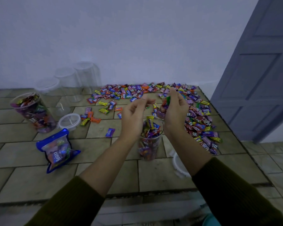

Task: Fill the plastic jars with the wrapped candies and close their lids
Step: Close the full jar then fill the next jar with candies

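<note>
Across the tiled counter (104, 176), wrapped candies (198, 121) lie strewn along the far and right edges. Nearer, an open plastic jar (149, 144) (nearly full) stands between the wrists. Above its mouth the right hand (175, 111) clutches a bunch of candies (166, 101); the left hand (134, 113) hovers beside, fingers loosely curled, holding nothing.

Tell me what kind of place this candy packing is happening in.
Probably a plain room in a home, not a factory: a tiled counter against a bare painted wall, a panelled door at right, and tiled floor beyond the counter's edge.
</note>
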